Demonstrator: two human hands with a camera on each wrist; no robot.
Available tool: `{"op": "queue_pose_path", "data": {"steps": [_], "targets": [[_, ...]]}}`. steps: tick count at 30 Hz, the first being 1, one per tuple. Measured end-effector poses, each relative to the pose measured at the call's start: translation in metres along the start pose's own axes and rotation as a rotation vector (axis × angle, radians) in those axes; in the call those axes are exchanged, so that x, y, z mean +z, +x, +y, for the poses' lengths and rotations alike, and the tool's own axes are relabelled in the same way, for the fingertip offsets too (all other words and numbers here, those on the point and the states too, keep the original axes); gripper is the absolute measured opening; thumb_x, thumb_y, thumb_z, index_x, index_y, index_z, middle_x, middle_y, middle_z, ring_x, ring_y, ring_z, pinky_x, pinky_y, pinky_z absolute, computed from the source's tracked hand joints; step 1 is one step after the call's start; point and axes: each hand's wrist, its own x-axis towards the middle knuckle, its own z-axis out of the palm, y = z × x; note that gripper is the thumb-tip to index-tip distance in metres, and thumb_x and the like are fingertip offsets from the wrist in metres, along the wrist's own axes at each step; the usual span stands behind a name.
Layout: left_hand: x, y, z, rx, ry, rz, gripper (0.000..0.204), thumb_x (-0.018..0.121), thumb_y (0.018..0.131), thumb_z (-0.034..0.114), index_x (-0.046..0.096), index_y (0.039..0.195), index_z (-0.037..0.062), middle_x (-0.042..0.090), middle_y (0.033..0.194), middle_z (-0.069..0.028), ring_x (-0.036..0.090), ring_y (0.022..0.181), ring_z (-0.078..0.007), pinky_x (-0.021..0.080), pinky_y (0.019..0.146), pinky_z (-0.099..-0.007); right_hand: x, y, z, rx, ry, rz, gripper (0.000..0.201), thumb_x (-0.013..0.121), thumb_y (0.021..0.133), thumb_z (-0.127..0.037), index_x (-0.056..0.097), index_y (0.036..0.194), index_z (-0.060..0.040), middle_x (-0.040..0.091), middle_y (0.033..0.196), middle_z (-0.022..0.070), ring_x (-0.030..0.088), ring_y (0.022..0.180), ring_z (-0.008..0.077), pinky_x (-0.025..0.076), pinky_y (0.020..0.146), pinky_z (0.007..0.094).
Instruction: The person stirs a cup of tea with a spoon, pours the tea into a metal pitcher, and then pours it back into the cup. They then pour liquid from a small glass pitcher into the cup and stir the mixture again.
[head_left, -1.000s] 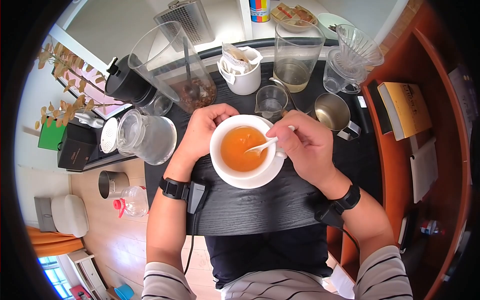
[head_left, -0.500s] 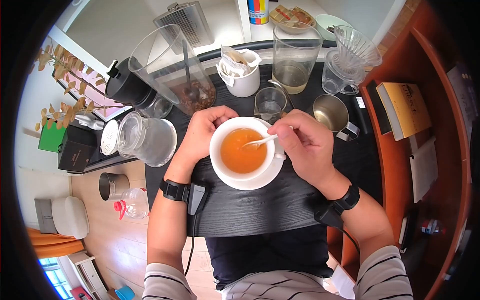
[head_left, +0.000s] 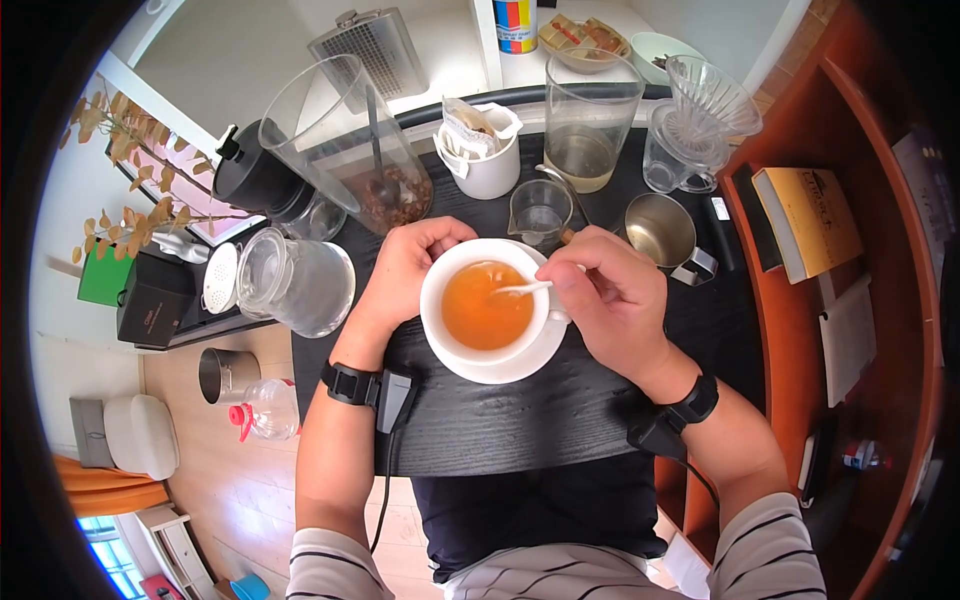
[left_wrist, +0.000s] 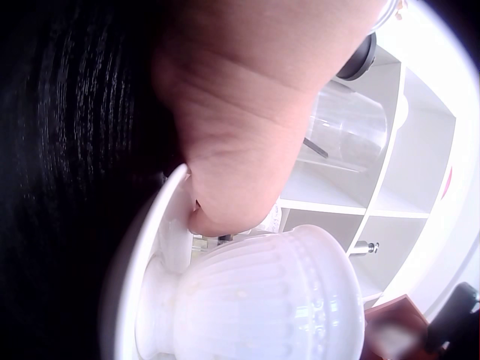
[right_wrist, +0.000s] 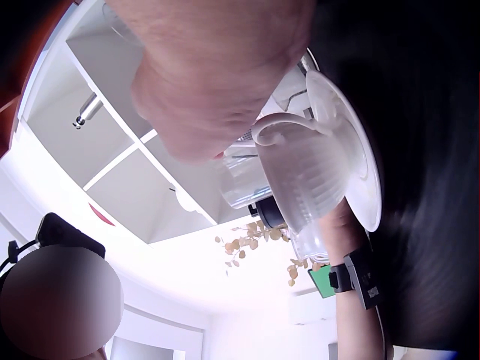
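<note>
A white cup [head_left: 431, 312] of orange-brown liquid stands on a white saucer [head_left: 541, 364] at the front of the black table. My right hand [head_left: 615, 300] pinches a white spoon [head_left: 530, 287] between thumb and fingers, its bowl dipped in the liquid. Left of the cup, my left hand [head_left: 399, 273] has its fingers curled at the saucer's edge. The left wrist view shows the left hand [left_wrist: 240, 120] gripping the saucer [left_wrist: 141, 247] beside the ribbed cup [left_wrist: 262, 300]. In the right wrist view the right hand [right_wrist: 217, 90] is above the cup's handle; the spoon is hidden there.
Behind the cup stand a small glass pitcher [head_left: 541, 213], a metal mug [head_left: 660, 230], a white mug [head_left: 489, 176] with a drip bag and tall glass vessels. A glass jar [head_left: 310, 285] is at left; a brown shelf [head_left: 745, 215] with books borders the right.
The spoon has shifted in the liquid, and its bowl is now less visible. My right hand has moved slightly with it, while my left hand keeps its place by the saucer.
</note>
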Motion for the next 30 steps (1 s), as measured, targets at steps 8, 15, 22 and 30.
{"op": "queue_pose_path", "data": {"steps": [8,15,22,30], "targets": [[-0.0062,-0.0006,0.0020,-0.084,-0.005,-0.074,0.026,0.086,0.088,0.008,0.074,0.110,-0.0004,0.077,0.101,-0.0029,0.069,0.092,-0.0080,0.056,0.083,-0.0247,0.0001,0.0040,-0.0036,-0.064,-0.021,-0.092,0.010,0.078,0.097,-0.008,0.078,0.106,-0.0025,0.070,0.087,0.0052,0.058,0.065,0.0107,0.043,0.058,0.0248],[-0.0054,-0.0003,0.0030,-0.093,0.021,-0.061,0.025,0.085,0.089,0.008,0.074,0.110,-0.0006,0.077,0.101,-0.0029,0.070,0.092,-0.0082,0.056,0.083,-0.0249,-0.0027,0.0031,-0.0082,-0.018,-0.057,-0.031,0.009,0.078,0.097,-0.007,0.079,0.105,-0.0025,0.070,0.088,0.0060,0.058,0.065,0.0108,0.044,0.057,0.0253],[-0.0063,-0.0004,0.0029,-0.074,0.018,-0.073,0.026,0.085,0.089,0.008,0.074,0.111,-0.0008,0.077,0.101,-0.0032,0.070,0.092,-0.0085,0.056,0.082,-0.0247,0.0005,0.0056,-0.0066,-0.082,-0.031,-0.096,0.009,0.078,0.097,-0.007,0.079,0.104,-0.0026,0.070,0.083,0.0054,0.059,0.064,0.0115,0.046,0.058,0.0263],[-0.0061,-0.0003,0.0016,-0.078,0.004,-0.069,0.026,0.085,0.089,0.009,0.074,0.111,-0.0008,0.077,0.102,-0.0034,0.070,0.092,-0.0088,0.056,0.083,-0.0251,-0.0023,0.0030,-0.0089,-0.084,-0.113,-0.017,0.009,0.079,0.097,-0.008,0.078,0.104,-0.0023,0.070,0.083,0.0057,0.060,0.063,0.0121,0.046,0.057,0.0265]]}}
